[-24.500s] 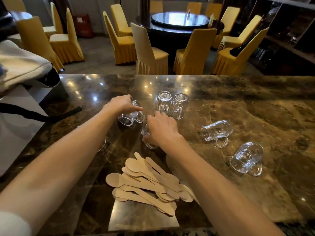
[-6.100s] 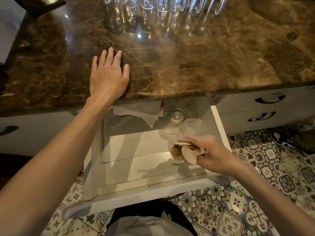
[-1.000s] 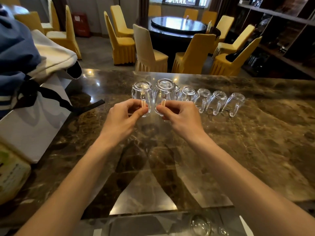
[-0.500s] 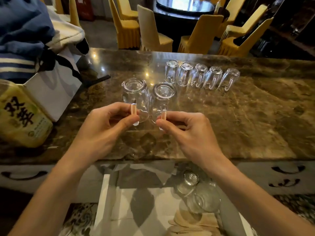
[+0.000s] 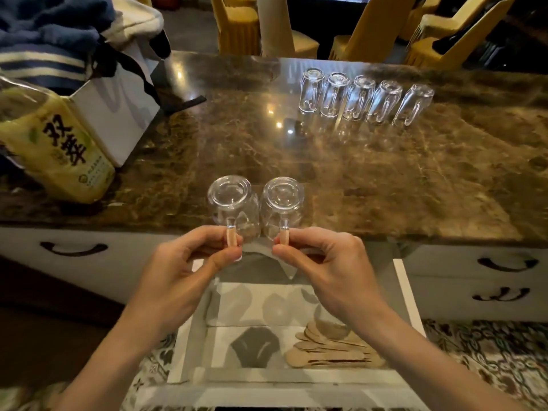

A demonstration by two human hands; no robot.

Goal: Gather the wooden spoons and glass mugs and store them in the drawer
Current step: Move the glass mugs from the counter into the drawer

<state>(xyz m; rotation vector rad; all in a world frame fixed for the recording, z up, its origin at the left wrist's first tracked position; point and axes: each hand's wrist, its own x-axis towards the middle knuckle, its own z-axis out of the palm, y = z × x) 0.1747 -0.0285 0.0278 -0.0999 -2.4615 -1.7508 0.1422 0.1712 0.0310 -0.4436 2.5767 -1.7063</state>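
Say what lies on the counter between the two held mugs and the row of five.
Head view: nothing but bare counter between the held mugs and the row of five.

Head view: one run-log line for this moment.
left hand pinches left mug; right hand pinches right mug; five mugs on counter; spoons in drawer

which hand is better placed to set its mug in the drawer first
Left, probably: the left hand holds its mug nearer bare drawer floor; wooden spoons lie under the right hand.
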